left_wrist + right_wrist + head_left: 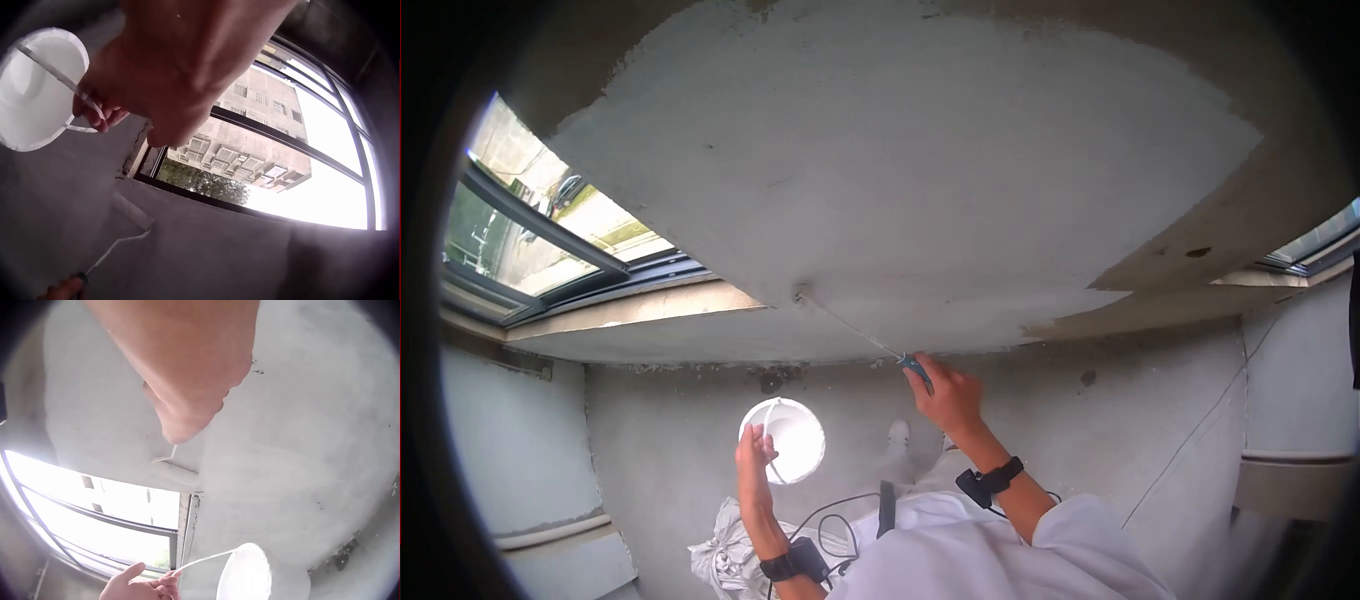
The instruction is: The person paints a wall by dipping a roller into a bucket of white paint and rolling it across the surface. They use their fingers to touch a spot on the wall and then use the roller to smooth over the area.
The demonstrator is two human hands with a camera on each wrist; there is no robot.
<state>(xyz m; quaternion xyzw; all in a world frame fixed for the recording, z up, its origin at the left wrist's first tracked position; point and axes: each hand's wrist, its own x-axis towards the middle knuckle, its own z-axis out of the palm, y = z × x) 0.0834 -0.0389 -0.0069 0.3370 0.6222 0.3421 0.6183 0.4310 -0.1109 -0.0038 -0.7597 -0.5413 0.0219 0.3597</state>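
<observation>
My right hand (950,398) grips the blue-grey handle (917,368) of a paint roller, whose wire frame reaches to the roller head (801,293) against the wall. In the left wrist view the white roller (132,211) lies on the wall beside the window corner. The right wrist view shows the roller (177,474) beyond my right hand (187,406). My left hand (754,452) has its fingers curled round the thin handle of a white bucket (800,440), which hangs in front of my body; the bucket (37,100) has white inside.
A window (530,240) with dark frames stands at the left, another (1315,245) at the far right. The wall (920,160) is pale with darker patches round its edges. A crumpled whitish sheet (725,550) lies on the floor at lower left; cables hang by my body.
</observation>
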